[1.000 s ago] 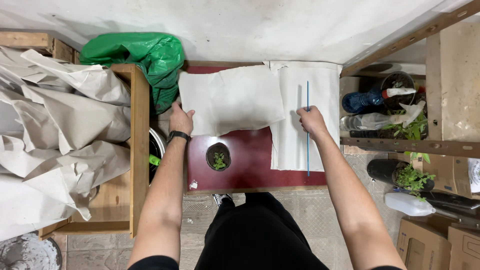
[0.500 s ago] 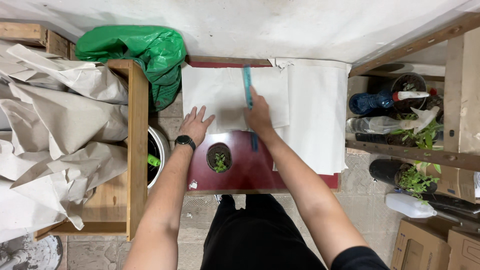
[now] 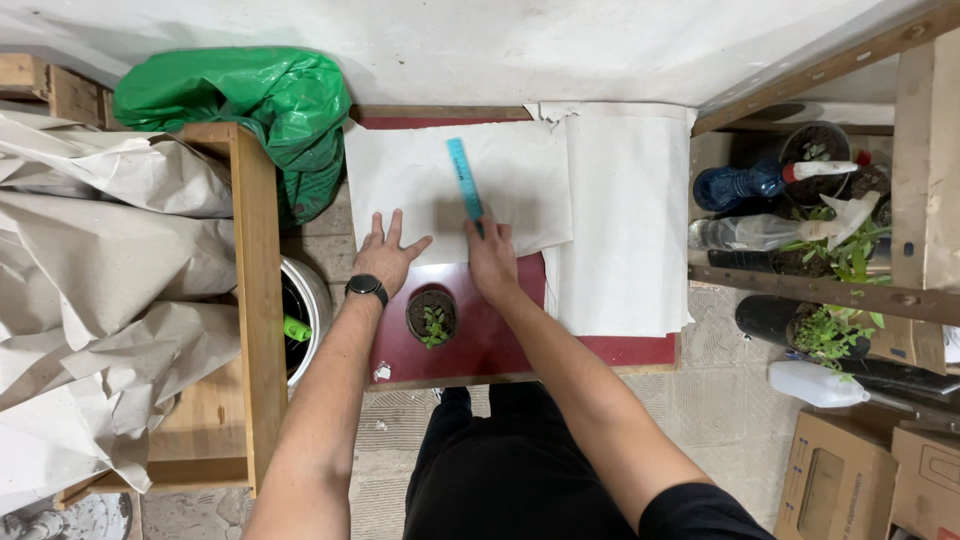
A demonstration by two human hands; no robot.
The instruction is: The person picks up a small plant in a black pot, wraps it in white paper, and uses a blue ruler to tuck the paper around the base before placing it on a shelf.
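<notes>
A sheet of white paper point(image 3: 420, 190) lies on a small dark red table point(image 3: 500, 340). My left hand point(image 3: 385, 252) rests flat on the paper's near left edge, fingers spread, with a black watch on the wrist. My right hand point(image 3: 492, 258) grips the near end of a teal ruler point(image 3: 464, 178), which lies slanted on the sheet. A small pot with a green seedling point(image 3: 432, 317) stands on the table between my forearms. A second, longer white sheet point(image 3: 625, 220) lies to the right.
A green plastic bag point(image 3: 250, 100) sits at the back left. A wooden crate point(image 3: 255, 300) holds crumpled brown paper point(image 3: 90, 280). A white bucket point(image 3: 305, 310) stands beside the table. Right shelves hold spray bottles point(image 3: 760, 180) and potted plants point(image 3: 830, 330). Cardboard boxes point(image 3: 870, 470) stand at the lower right.
My right hand carried the ruler from the right-hand sheet over to the left sheet. My left hand slid down to the sheet's near edge and flattened there.
</notes>
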